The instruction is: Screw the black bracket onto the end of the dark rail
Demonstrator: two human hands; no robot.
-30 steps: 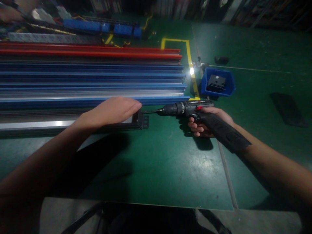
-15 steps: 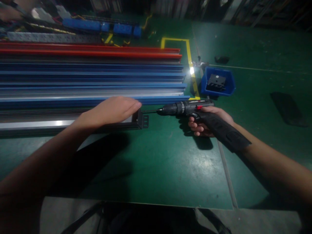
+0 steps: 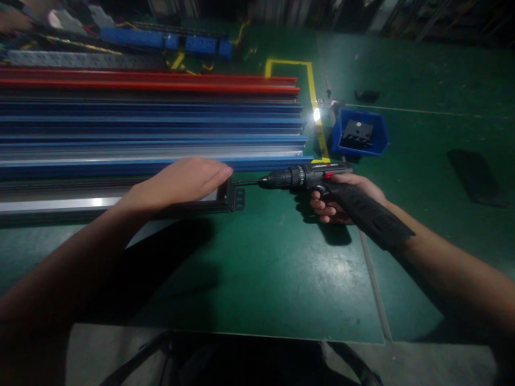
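My right hand [image 3: 340, 201] is wrapped round the grip of a black cordless drill [image 3: 300, 176] with a red switch. The drill points left, and its long thin bit [image 3: 247, 183] reaches the end of a long black metal profile [image 3: 193, 208]. A black end bracket [image 3: 232, 197] with a slotted tab sits at that end. Over the profile, close to the bracket, lies my left hand [image 3: 193, 177], closed over its top. The fingers curl down the far side and are mostly hidden. Whether the bit touches a screw cannot be made out.
Beyond the profile lie several long blue rails [image 3: 265, 161] and a red rail [image 3: 241, 86]. A blue bin [image 3: 378, 142] holds dark metal plates. Blue power-strip-like parts [image 3: 132, 38] are at the back left, near another person's blurred hand [image 3: 16, 21]. The green table's front edge [image 3: 241, 335] faces me.
Hardly anything differs. Both hands, the drill and the profile hold nearly the same positions, with the whole view shifted very slightly.
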